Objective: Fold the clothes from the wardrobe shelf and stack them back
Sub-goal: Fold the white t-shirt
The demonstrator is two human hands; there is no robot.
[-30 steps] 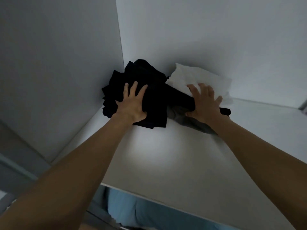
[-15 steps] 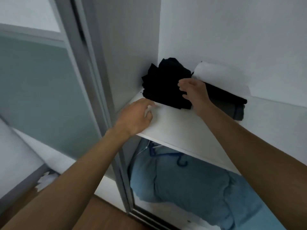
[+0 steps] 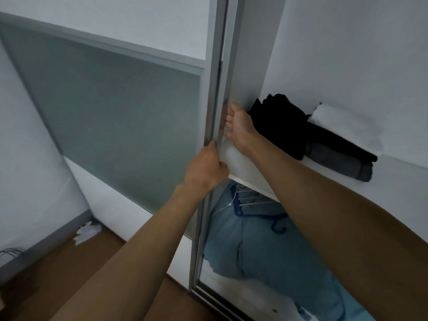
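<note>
My left hand point(image 3: 206, 167) and right hand point(image 3: 239, 126) both grip the sliding door point(image 3: 115, 112) by its edge; the folded clothes point(image 3: 280, 121) sit in the back-left corner of the shelf point(image 3: 238, 161); soft, light, floppy, so I'd scoop from underneath.

Black clothes point(image 3: 280, 122), grey roll point(image 3: 340, 162) and white fold point(image 3: 345, 121) lay stacked together on white shelf point(image 3: 250, 167), in back corner.

Black clothes point(image 3: 280, 126), white fabric point(image 3: 342, 123), grey roll point(image 3: 335, 161); blue garments point(image 3: 266, 246) below; door point(image 3: 115, 112) seemingly grey-green.
</note>
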